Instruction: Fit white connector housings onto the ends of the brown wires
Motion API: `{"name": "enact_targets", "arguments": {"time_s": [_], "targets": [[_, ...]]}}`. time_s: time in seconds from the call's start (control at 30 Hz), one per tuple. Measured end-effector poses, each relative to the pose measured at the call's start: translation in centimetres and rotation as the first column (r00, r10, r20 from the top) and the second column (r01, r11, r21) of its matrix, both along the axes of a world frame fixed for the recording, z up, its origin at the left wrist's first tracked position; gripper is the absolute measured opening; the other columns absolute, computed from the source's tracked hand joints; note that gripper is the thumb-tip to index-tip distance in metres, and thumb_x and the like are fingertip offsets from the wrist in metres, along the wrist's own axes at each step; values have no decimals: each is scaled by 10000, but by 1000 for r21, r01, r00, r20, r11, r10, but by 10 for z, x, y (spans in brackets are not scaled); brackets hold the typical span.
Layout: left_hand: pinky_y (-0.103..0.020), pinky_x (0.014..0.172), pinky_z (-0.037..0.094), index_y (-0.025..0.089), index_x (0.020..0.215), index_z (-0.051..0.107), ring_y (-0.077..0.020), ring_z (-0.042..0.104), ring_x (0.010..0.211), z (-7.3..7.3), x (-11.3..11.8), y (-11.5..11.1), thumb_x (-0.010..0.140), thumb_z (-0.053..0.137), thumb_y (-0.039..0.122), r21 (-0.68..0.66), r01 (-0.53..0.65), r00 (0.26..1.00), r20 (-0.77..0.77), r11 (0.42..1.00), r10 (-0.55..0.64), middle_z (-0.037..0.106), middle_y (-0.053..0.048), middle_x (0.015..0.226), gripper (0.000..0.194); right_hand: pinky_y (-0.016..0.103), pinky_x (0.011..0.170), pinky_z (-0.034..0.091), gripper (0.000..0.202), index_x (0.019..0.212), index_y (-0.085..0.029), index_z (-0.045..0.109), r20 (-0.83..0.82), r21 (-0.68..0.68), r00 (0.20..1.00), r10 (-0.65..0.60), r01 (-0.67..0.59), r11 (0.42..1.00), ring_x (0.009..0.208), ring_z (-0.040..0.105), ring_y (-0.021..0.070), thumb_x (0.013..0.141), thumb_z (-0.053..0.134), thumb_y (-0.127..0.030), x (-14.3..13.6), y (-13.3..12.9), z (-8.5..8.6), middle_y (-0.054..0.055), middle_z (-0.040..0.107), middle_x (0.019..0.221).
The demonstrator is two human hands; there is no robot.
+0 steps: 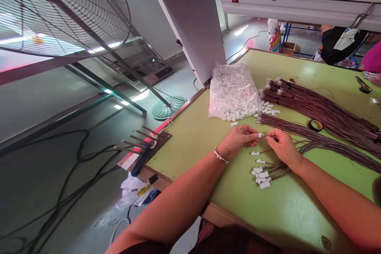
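Observation:
Over the green table, my left hand (242, 139) pinches a small white plastic connector (260, 135). Close on its right, my right hand (281, 145) is closed on a thin brown wire whose tip meets the connector; whether it sits inside is too small to tell. Below the hands lie several wires ending in white connectors (262, 176). A bundle of bare-ended brown wires (285, 126) stretches to the right behind my right hand. Beyond my left hand rests a clear plastic bag (233, 89) full of white connectors, some spilled loose (269, 109) at its open end.
A thicker wire bundle (315, 105) lies farther back, with a black tape roll (315, 125) nearby. Scissors (363, 85) lie at the far right. A pegged rack (149, 141) sits on the left table edge. A large fan (68, 12) stands at left. Another person's sleeve (372, 57) shows far right.

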State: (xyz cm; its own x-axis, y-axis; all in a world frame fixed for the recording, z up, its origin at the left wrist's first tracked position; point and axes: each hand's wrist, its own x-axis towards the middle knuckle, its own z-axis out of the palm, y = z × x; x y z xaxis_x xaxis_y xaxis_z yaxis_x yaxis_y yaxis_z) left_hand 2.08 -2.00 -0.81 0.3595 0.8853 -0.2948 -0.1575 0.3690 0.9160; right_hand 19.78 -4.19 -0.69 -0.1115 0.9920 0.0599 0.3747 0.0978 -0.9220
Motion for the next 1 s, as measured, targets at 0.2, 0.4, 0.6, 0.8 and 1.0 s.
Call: {"name": "enact_targets", "arguments": {"time_s": [0.2,0.4,0.6,0.8,1.0], "targets": [[-196,518,465,100,736,585,-69,573,490,-3,5,-2,579,787,288,102,-18,998,-63,995,24,648,-7,581,318,234,433,250,191,650,-182,523,-106,-170,994,-25,7,985,459,321,94,677,556,-368,-3,2,2,-48,408,508],[-194,468,456,98,716,584,-70,548,447,-4,7,-3,594,772,307,157,48,989,-143,986,-26,619,3,536,307,232,483,312,147,611,-176,507,-11,-95,1000,4,-5,996,511,375,98,664,543,-308,-5,3,-3,-28,467,547],[-174,406,414,100,697,592,-66,511,404,-3,7,-5,635,741,281,144,70,970,-240,987,-34,560,23,458,242,230,482,312,168,620,-179,510,-25,-90,999,22,-24,996,510,384,100,688,545,-329,0,3,0,-28,468,555],[-178,412,421,108,683,577,-62,507,402,-2,8,-5,645,728,242,135,57,965,-263,989,-20,562,25,469,206,235,481,319,191,704,-197,511,-36,-98,999,1,-5,995,472,380,110,782,450,-361,0,3,1,-45,437,489],[-186,429,431,104,718,571,-63,516,421,-4,8,-4,654,715,251,142,32,976,-219,989,-1,580,15,517,215,233,525,344,137,649,-172,560,131,-8,991,15,-14,1000,533,421,109,703,548,-297,-1,3,-9,-17,516,567]]}}
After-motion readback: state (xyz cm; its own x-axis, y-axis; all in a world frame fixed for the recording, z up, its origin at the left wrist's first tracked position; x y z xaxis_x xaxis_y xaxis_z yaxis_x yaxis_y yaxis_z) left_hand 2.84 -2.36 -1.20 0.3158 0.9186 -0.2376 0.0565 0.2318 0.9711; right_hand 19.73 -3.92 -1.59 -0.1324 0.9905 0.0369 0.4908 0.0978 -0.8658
